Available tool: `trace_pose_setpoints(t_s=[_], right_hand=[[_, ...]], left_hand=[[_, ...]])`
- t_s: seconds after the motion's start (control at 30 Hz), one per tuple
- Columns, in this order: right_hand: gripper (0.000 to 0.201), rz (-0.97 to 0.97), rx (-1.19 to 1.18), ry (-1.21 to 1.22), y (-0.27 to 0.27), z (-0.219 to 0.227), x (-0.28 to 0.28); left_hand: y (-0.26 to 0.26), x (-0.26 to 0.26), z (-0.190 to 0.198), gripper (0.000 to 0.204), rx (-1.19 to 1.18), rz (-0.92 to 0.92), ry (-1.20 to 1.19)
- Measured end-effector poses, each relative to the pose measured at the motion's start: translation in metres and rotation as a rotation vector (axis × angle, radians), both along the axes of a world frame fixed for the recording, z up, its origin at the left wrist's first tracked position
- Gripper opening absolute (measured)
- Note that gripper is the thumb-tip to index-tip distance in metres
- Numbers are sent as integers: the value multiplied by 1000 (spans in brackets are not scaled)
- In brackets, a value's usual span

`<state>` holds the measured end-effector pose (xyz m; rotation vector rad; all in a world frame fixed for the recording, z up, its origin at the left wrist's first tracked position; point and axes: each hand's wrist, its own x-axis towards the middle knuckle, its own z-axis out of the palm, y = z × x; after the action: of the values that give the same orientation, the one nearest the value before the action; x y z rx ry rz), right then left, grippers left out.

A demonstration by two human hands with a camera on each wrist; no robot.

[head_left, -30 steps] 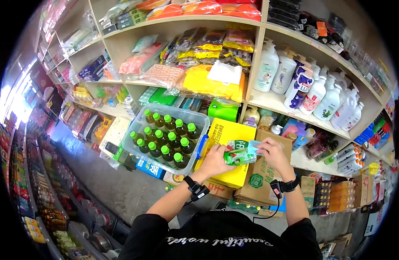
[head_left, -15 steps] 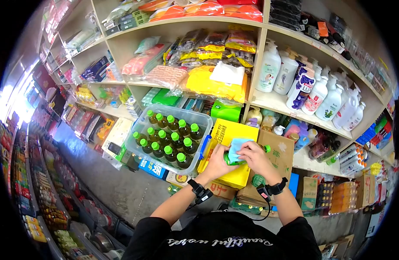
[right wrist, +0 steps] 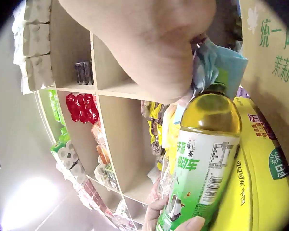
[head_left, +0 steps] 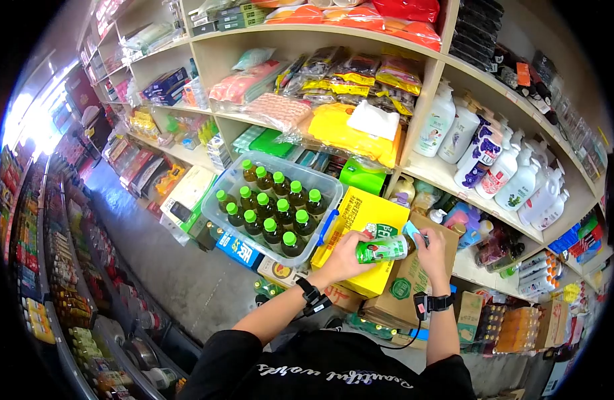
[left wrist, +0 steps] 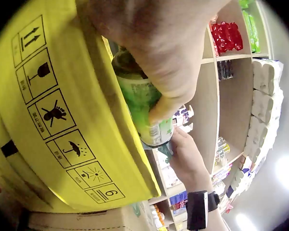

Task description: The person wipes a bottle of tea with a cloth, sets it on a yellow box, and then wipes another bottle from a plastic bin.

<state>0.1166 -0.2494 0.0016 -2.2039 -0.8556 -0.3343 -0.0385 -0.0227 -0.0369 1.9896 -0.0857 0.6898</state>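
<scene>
My left hand grips a bottle of green tea by its lower end, with the bottle lying nearly level above a yellow carton. Its label is green and white, and amber liquid shows below the neck in the right wrist view. A light blue cloth is pinched in my right hand and sits at the bottle's cap end, partly covering the green cap. From the left wrist view, my left thumb presses along the bottle's side, and the cloth end is mostly hidden behind it.
Left of the carton stands a clear plastic tub holding several upright bottles with green caps. A brown cardboard box is at the right. Shelves behind carry pump bottles and packaged goods.
The cloth went from the bottle's cap end onto its body, then back to the cap end as my right hand moved away from my left. The head view has shifted slightly.
</scene>
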Motion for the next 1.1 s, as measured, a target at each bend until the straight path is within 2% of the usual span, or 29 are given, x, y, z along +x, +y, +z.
trace_pose_setpoints(t_s=[0.07, 0.17, 0.27, 0.47, 0.57, 0.67, 0.77, 0.97, 1.1], right_hand=[[18, -50, -4, 178, 2, 7, -7], [27, -88, -88, 215, 5, 1, 0], [34, -249, -315, 217, 13, 3, -3], [39, -181, -363, 136, -1, -31, 18], [40, -157, -484, -29, -3, -46, 25], [38, -234, -448, 53, 0, -53, 29], [38, -196, -152, 100, -3, -68, 29], [41, -116, 30, 157, -4, -54, 14], [35, -132, 10, 108, 3, -40, 5]], left_hand=[[-1, -1, 1, 57, 8, 14, 38], [0, 0, -4, 56, 1, 5, 20], [-2, 3, -10, 56, -35, -4, -17], [3, 3, -10, 56, -32, -10, -35], [3, 2, -6, 57, -56, 3, 3], [3, 1, -4, 58, -80, 3, 21], [4, 1, -4, 57, -34, -11, -12], [5, 0, -2, 62, -12, 2, 60], [6, 0, -1, 62, -57, 0, 105]])
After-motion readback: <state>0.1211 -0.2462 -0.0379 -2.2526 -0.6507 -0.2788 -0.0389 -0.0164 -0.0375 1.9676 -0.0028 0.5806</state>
